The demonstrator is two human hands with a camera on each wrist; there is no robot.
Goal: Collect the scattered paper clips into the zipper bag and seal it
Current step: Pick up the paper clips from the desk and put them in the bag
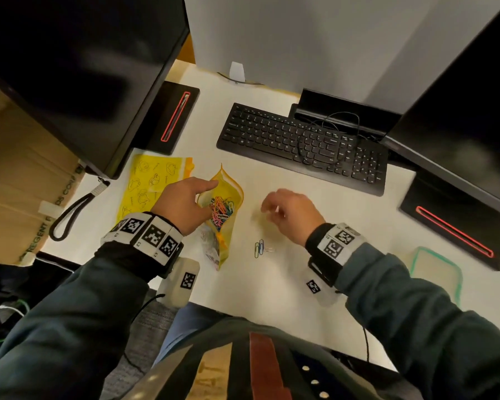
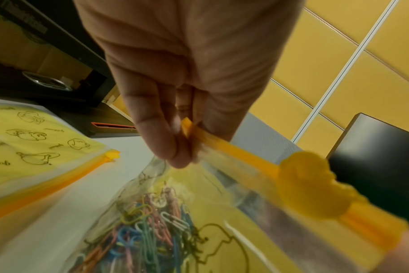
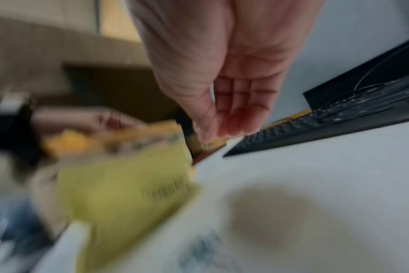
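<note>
A yellow zipper bag [image 1: 233,194] stands open on the white desk [image 1: 300,278], with many coloured paper clips [image 1: 221,209] heaped inside. My left hand [image 1: 204,194] pinches the bag's orange zip rim [image 2: 222,146] between thumb and fingers [image 2: 161,140]; the clips [image 2: 147,225] show through the clear side, and the orange slider [image 2: 311,186] sits further along the rim. A few loose clips [image 1: 261,248] lie on the desk just right of the bag. My right hand [image 1: 272,207] hovers, blurred, right of the bag [image 3: 124,194], its fingers [image 3: 234,110] relaxed and holding nothing.
A second yellow printed bag [image 1: 153,180] lies flat behind my left hand. A black keyboard [image 1: 300,145] with a cable over it sits beyond. Two black monitors flank the desk on stands [image 1: 171,116] [image 1: 456,229]. A green-edged clear bag [image 1: 436,272] lies at the right.
</note>
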